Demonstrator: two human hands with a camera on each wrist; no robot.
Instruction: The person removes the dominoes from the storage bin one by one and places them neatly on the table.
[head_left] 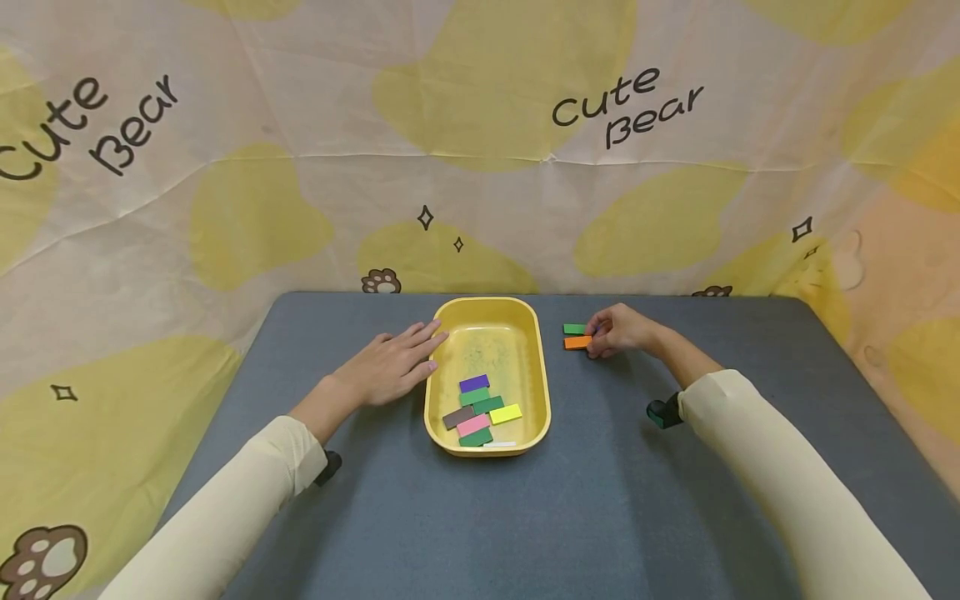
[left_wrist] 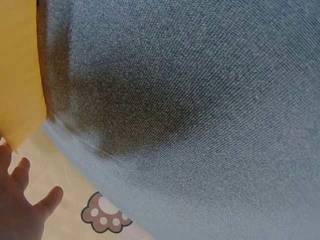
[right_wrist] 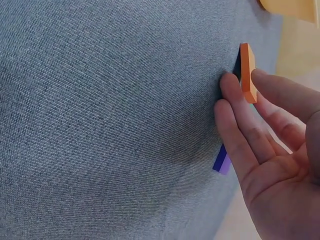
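My right hand (head_left: 618, 330) pinches an orange block (right_wrist: 248, 75) between thumb and fingers, at the right of a yellow tray (head_left: 544, 375). Just behind the orange block lies a green block (head_left: 574, 329). A purple block (right_wrist: 221, 160) shows on the table beside the fingers in the right wrist view, partly hidden by them. My left hand (head_left: 393, 364) has its fingers spread and straight, with the fingertips on the tray's left rim. Several flat blocks lie in the near half of the tray, among them a yellow block (head_left: 506, 413) and a pink block (head_left: 473, 425).
The tray stands on a blue-grey table (head_left: 495, 525). A patterned cloth (head_left: 480, 208) hangs behind the table's far edge. Inside the tray, a purple block (head_left: 474, 383) lies farthest back, and a white piece (head_left: 499, 444) sits by the near wall.
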